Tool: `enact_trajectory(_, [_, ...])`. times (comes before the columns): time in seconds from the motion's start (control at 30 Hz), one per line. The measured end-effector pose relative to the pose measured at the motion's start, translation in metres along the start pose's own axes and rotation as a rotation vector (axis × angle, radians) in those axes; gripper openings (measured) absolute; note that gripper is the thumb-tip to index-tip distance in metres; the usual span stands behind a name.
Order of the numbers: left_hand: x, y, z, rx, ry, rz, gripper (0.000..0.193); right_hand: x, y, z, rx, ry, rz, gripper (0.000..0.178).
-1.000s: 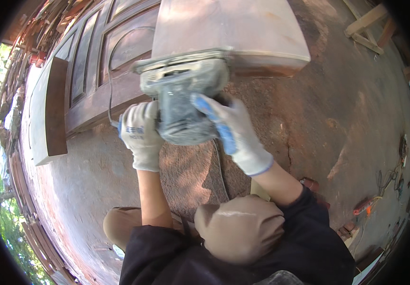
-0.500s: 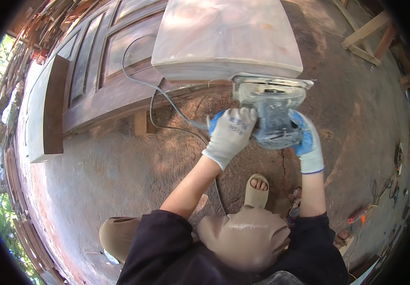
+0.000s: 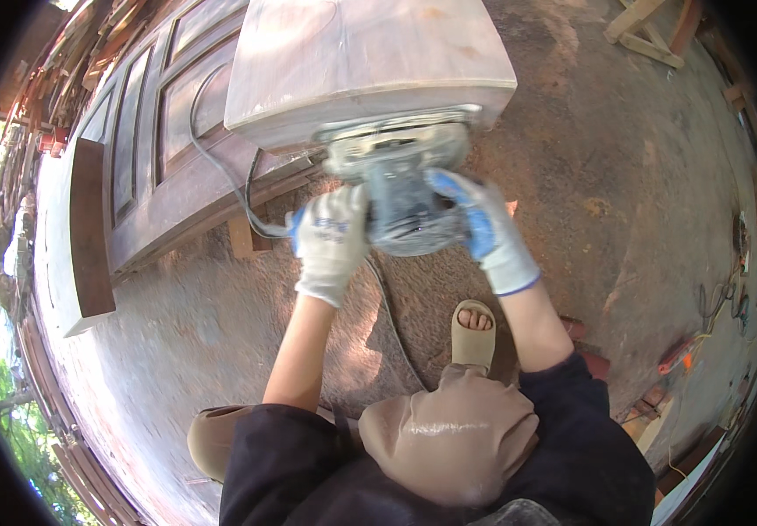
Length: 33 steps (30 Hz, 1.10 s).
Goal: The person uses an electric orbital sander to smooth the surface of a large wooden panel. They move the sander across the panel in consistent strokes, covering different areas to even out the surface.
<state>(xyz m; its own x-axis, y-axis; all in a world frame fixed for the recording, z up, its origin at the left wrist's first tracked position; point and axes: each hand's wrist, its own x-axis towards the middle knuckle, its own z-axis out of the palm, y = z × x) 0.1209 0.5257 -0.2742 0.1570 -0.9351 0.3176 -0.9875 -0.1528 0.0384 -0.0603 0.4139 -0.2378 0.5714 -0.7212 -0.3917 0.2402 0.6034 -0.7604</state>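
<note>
Currently left hand closed round the left flank of a dusty power sander; right hand grips the opposite flank, blue palm coating showing, some fingertips hidden. Neither hand free. Sander body between the hands, a little blurred; its plate faces away from them, apparently against the near side of a pale wooden slab, just ahead of both hands. Exact contact hard to tell.

Step looks like sanding that near side. Done well, I judge: plate flat to the wood, no tipping at the 2 near corners or over the top edge, light even pressure from 2 hands, slow overlapping passes, cord out of the plate's path.

Count, outward: 2 gloves, 1 sander, 1 slab. Grey cord loops ahead and left of left hand, over 1 panelled door, at least 3 recessed panels visible. Well left of left hand, 1 brown-sided board. Below and between the hands, 1 beige sandal, foot in it. Well right of right hand, 1 red object, kind unclear. Far ahead-right, 1 wooden trestle, cut off by the view. Far ahead-left, stacked timber, too many pieces to count.
</note>
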Motion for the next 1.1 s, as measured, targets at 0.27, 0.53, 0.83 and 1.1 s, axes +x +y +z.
enact_trajectory(0.27, [0.025,0.034,0.029,-0.449,-0.335,-0.056,0.068,0.001,-0.023,-0.031,-0.301,-0.008,-0.202,0.039])
enact_trajectory(0.53, [0.009,0.048,0.077,-1.233,-0.130,-0.276,0.076,-0.027,-0.005,0.007,-0.732,0.204,-0.493,0.094])
enact_trajectory(0.83, [0.033,0.116,0.081,-1.107,0.008,-0.183,0.069,-0.032,0.007,-0.036,-0.421,0.252,-0.761,0.106])
enact_trajectory(1.1, [0.021,0.104,0.110,-1.058,-0.047,-0.168,0.073,-0.026,0.019,-0.046,-0.548,0.292,-0.720,0.106])
